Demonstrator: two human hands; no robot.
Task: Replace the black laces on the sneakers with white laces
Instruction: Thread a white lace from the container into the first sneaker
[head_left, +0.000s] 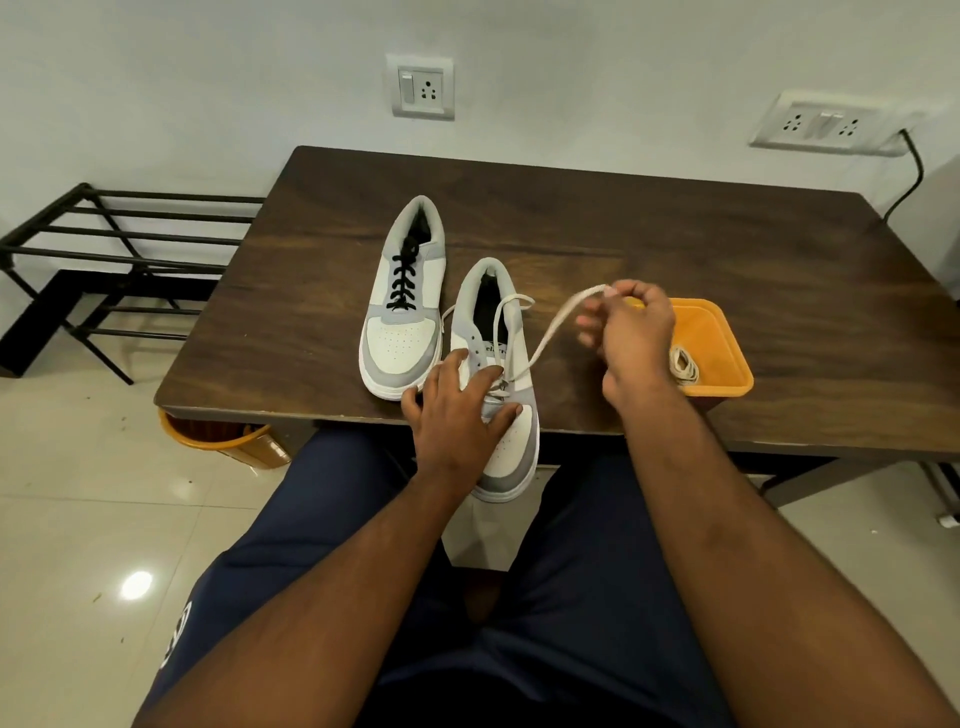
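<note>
While your left hand (460, 400) pressed spread fingers flat on the near sneaker (501, 384) at the table (727, 249) edge, your right hand (631, 332) pinched the white lace (553, 330), other fingers loosely open.

Both bare forearms reach forward from the lower edge of the view; the left hand (457, 410) lies palm down with fingers spread and nearly straight, thumb out to the left; the right hand (631, 338) is raised higher, wrist bent, thumb and forefinger pinched together, the other fingers loosely curled.
</note>
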